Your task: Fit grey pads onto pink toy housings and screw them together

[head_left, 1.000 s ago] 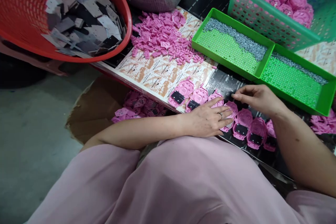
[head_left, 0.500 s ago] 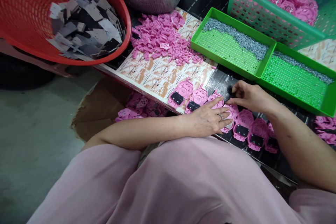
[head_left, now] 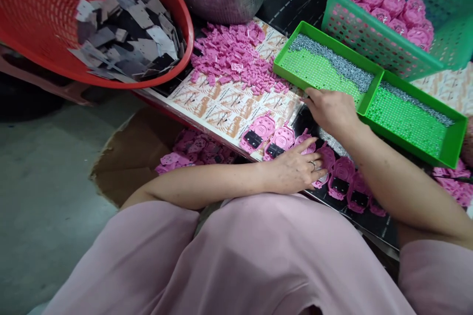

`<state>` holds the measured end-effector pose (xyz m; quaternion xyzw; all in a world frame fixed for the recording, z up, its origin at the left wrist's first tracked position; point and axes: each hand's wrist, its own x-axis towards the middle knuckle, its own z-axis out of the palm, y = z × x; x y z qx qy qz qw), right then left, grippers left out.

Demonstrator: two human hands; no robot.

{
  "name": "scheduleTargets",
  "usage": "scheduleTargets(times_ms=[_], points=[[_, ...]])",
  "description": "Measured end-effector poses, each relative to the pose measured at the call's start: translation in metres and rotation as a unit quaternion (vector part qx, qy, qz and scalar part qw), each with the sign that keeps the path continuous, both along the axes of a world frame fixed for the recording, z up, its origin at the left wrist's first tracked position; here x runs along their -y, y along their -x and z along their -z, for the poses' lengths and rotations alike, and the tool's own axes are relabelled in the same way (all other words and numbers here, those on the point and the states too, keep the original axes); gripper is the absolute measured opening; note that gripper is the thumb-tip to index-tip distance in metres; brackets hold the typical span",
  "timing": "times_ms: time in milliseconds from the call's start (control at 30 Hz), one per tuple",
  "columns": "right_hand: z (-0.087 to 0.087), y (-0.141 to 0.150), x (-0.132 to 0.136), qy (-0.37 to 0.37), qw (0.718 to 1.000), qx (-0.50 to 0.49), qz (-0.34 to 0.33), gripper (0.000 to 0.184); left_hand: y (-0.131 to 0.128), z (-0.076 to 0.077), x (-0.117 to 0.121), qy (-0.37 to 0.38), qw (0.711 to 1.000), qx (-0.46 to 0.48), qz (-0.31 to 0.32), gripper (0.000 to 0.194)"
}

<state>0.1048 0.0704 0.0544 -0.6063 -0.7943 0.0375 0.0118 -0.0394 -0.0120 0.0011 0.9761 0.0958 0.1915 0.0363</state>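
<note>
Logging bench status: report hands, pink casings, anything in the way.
Left hand laid open over the pink casings. Right hand near the left green tray, grip hidden. Casings in a row; right forearm hides part of its right end.

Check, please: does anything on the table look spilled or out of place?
The small pink parts lie in a loose heap on the table, outside any container, so they could look spilled, though this may be deliberate.

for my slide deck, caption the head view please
Left hand over a row of pink casings, right hand at the near edge of a green tray of small metallic pieces.
</note>
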Motion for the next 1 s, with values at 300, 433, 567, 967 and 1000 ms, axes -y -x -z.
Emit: scheduleTargets(times_ms=[300,433,567,967,1000], points=[[-0.011,-0.035,0.031,0.046,0.969,-0.238,0.038,0.021,-0.003,-0.017,0.000,0.050,0.998,0.018,0.016,0.046],[-0.016,-0.078,0.066,0.104,0.918,-0.362,0.121,0.023,-0.026,-0.018,0.007,0.040,0.998,0.021,0.048,0.046],[0.000,-0.107,0.088,0.162,0.892,-0.378,0.190,0.037,-0.046,-0.012,0.015,0.020,0.998,-0.005,0.064,0.044],[0.030,-0.108,0.100,0.078,0.956,-0.265,0.103,0.035,-0.043,-0.009,0.017,0.007,0.998,-0.047,0.041,0.032],[0.030,-0.109,0.101,0.070,0.960,-0.257,0.090,0.035,-0.043,-0.009,0.017,0.004,0.998,-0.054,0.039,0.032]])
